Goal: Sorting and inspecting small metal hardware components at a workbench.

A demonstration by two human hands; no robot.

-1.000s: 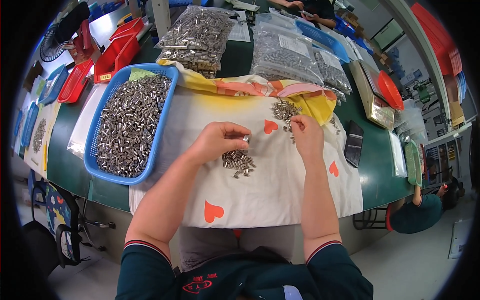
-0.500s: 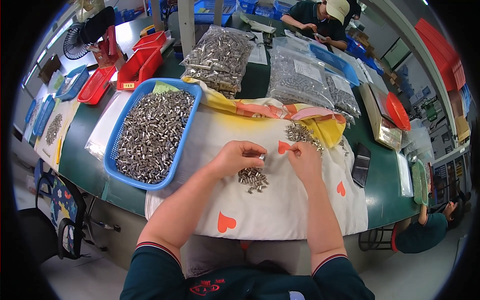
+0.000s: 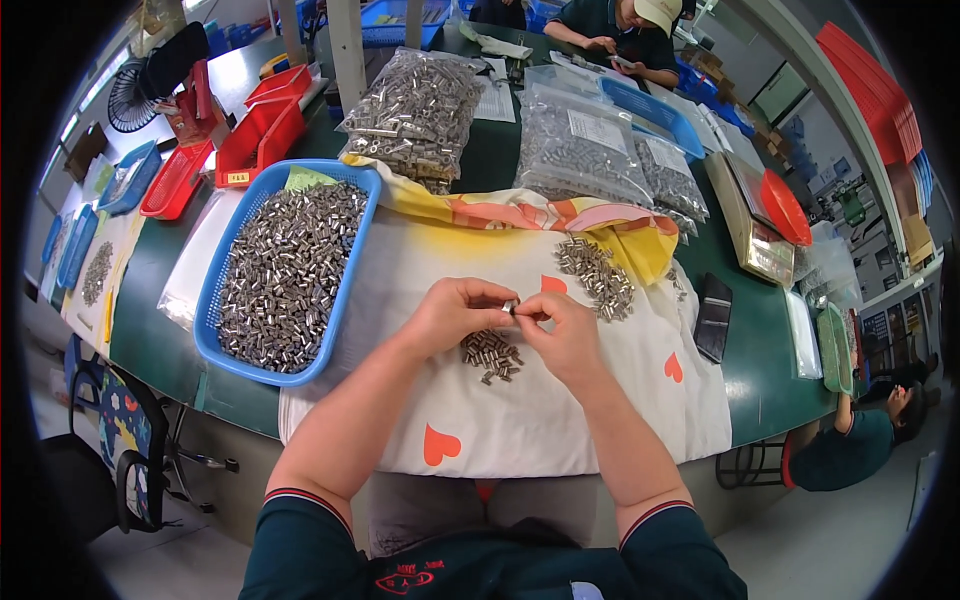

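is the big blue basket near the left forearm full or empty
Full-looking: small metal parts spread from side to side in the basket, hiding its floor. How deep they lie, I cannot tell.

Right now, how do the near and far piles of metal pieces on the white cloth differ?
The near pile shows less; the far pile visibly covers more cloth.
The near pile lies close to the left hand; the far pile lies beyond the right hand, beside the yellow fabric.
Both are loose, silvery and on the white cloth.
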